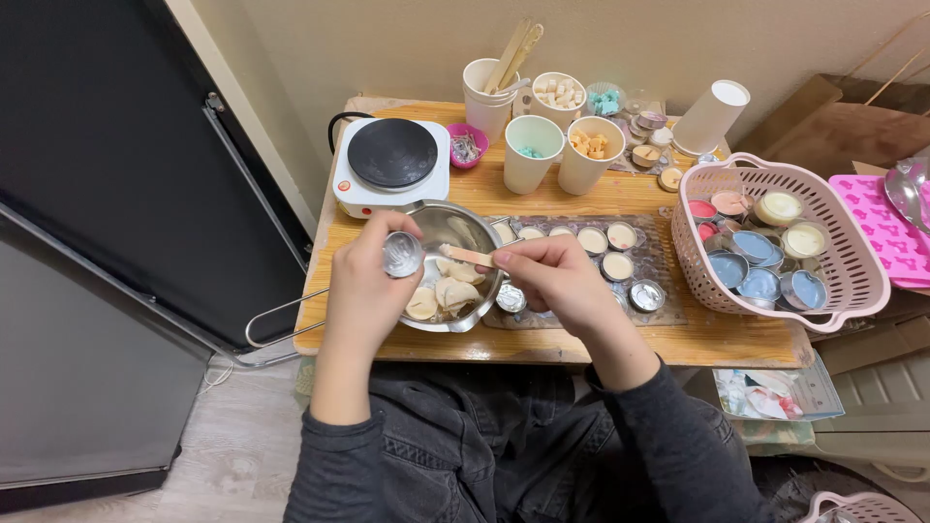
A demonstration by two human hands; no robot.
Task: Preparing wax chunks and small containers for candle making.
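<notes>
My left hand (366,283) holds a small round metal tin (401,254) tilted over a steel pot (465,229) on the wooden table (601,334). Pale wax chunks (448,289) lie in the pot. My right hand (554,279) grips a flat wooden stick (467,256) whose tip points at the tin's mouth. Beside the pot several small tins (608,254), some filled with cream wax, sit on a clear sheet.
A white single hotplate (391,163) stands behind the pot. Paper cups (531,153) with wax pieces and sticks line the back. A pink basket (843,261) of filled tins sits at the right, next to a pink mould (883,229). A dark door is on the left.
</notes>
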